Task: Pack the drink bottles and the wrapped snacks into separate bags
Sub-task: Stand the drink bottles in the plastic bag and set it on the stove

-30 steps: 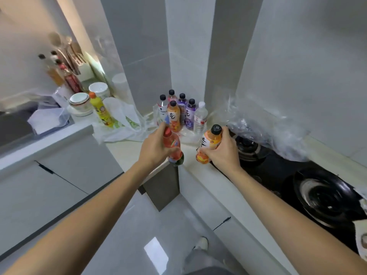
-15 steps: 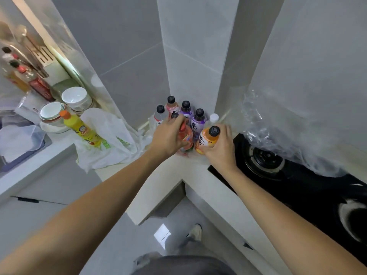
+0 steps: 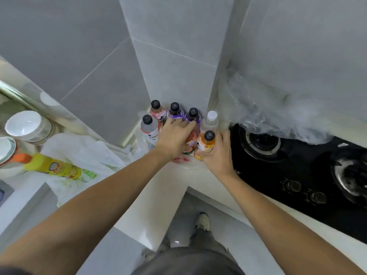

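Two drink bottles are held at the front of a cluster standing in the worktop corner. The red-labelled bottle (image 3: 191, 140) is gripped from above by the left hand (image 3: 174, 135), whose curled fingers cover its top. The orange bottle (image 3: 205, 144), black-capped, is wrapped at its side by the right hand (image 3: 216, 153). The two bottles are touching, or very nearly so. Whether their bases rest on the worktop (image 3: 158, 195) cannot be told, as the hands hide them.

Just behind, against the tiled wall, five more bottles are seen upright: a clear black-capped bottle (image 3: 149, 129), a pink bottle (image 3: 157, 112), two purple bottles (image 3: 175, 113) (image 3: 192, 118) and a white-capped bottle (image 3: 210, 122). A white plastic bag (image 3: 79, 151) is crumpled to the left, with a yellow bottle (image 3: 55, 167) lying on it. A black gas hob (image 3: 297, 171) is set to the right, under loose clear film (image 3: 278, 116).

A knock-over is judged the main risk: the left knuckles are pressed close to the purple bottles, so any sideways movement could topple the packed row. The bag is collapsed rather than held open, so a bottle might be caught on its mouth. No wrapped snacks are visible.
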